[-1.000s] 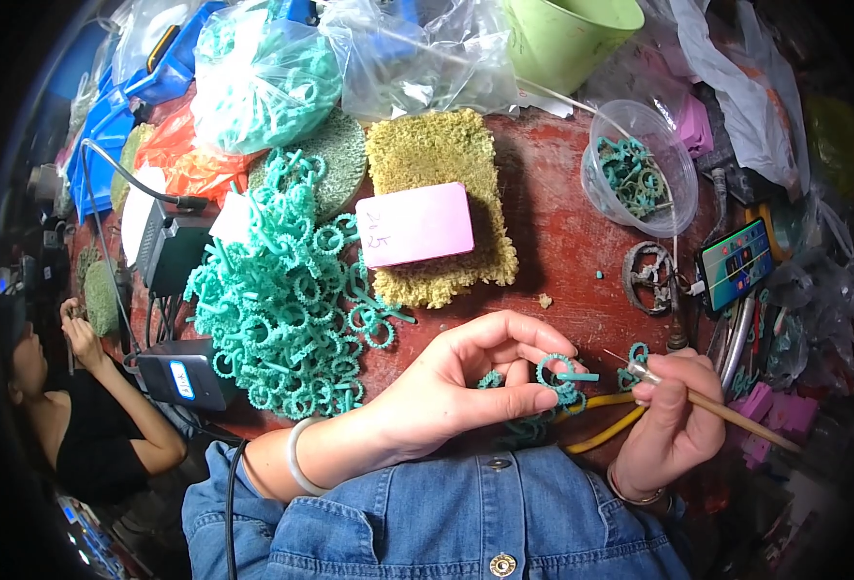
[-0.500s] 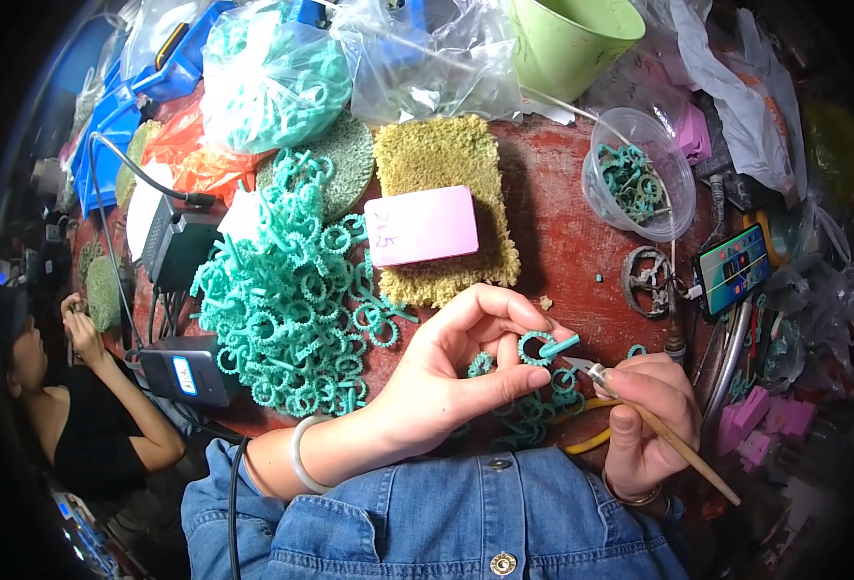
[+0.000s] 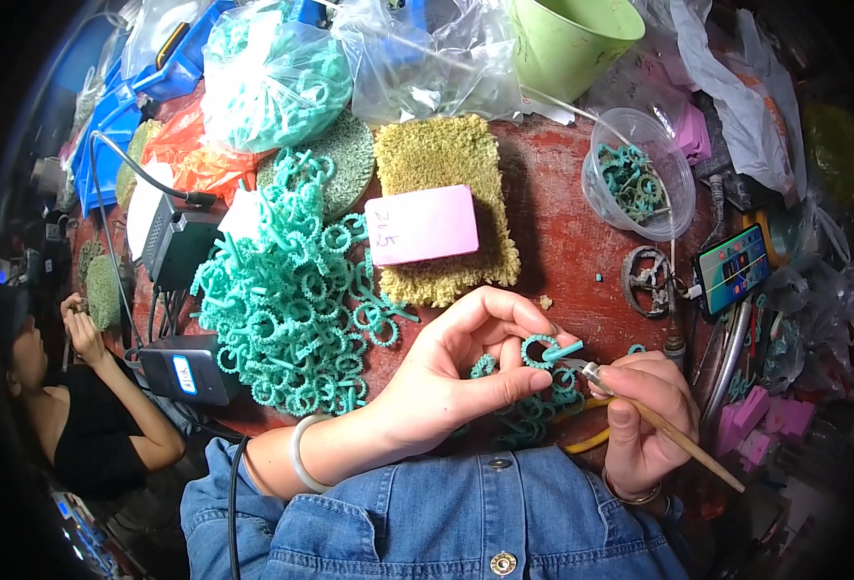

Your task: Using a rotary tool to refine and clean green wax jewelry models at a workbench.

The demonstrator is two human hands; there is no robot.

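My left hand (image 3: 466, 372) pinches a small teal knobbly ring with a short stem (image 3: 546, 351) at lower centre. My right hand (image 3: 645, 411) grips a thin wooden-handled blade tool (image 3: 698, 449), its metal tip touching or very near the stem of that ring. More teal rings (image 3: 524, 425) lie under and beside my fingers. A large pile of teal rings (image 3: 277, 309) spreads left of my left hand. Beyond my hands a pink block (image 3: 422, 224) rests on a yellow sponge pad (image 3: 446, 155).
Bagged teal pieces (image 3: 272, 87) and a green bucket (image 3: 577, 43) stand behind. Right are a plastic tub (image 3: 659, 126), a phone (image 3: 732, 266) and pink blocks (image 3: 751, 425). Black boxes (image 3: 185, 377) with cables are left, where a co-worker (image 3: 151, 445) works.
Both hands moved a little up and left compared with a second ago, the tool tip closing on the ring. In the last half second they shifted only slightly.
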